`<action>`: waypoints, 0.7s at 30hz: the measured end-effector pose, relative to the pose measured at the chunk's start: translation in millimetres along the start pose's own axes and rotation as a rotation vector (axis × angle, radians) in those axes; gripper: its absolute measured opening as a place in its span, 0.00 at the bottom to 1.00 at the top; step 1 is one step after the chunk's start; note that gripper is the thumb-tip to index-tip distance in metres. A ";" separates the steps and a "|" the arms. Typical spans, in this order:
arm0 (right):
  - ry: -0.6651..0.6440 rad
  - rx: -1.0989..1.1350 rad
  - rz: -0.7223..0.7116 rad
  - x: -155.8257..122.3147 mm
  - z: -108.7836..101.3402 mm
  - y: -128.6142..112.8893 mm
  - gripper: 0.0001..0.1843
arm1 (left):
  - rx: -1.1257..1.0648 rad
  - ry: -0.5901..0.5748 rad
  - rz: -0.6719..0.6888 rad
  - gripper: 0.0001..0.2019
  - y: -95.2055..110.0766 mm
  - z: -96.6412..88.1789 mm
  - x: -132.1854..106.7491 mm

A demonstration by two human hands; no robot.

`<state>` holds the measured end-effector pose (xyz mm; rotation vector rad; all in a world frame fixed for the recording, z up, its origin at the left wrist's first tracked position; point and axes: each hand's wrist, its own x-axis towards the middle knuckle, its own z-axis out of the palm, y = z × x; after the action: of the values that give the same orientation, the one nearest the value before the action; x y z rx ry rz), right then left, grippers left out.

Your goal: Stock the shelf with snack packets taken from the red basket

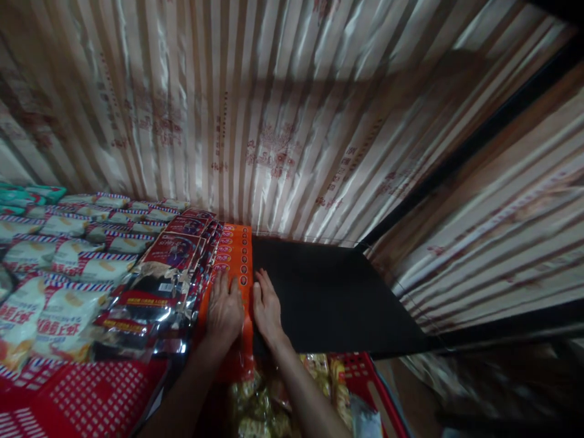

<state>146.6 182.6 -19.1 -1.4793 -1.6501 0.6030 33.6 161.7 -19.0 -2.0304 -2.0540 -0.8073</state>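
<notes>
Orange packaging (236, 248) with repeated round emblems, flat in a long strip on the black shelf (333, 295).

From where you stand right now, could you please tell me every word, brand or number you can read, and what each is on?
I can quote none with certainty:
Orange packets: repeated lettering, too small.
Dark packets: pale lettering and a yellow line of print, too small and blurred.
White packets: large red characters, too blurred.
Striped curtain: dark and reddish characters, too blurred.
</notes>
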 end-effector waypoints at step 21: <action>-0.044 -0.149 0.001 -86.0 -21.5 -5.1 0.24 | 0.008 -0.055 0.146 0.20 1.8 -39.3 -68.6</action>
<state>159.0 94.9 -25.3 -1.5825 -1.7607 0.5257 30.3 82.7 -16.9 -2.1902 -1.9054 -0.7238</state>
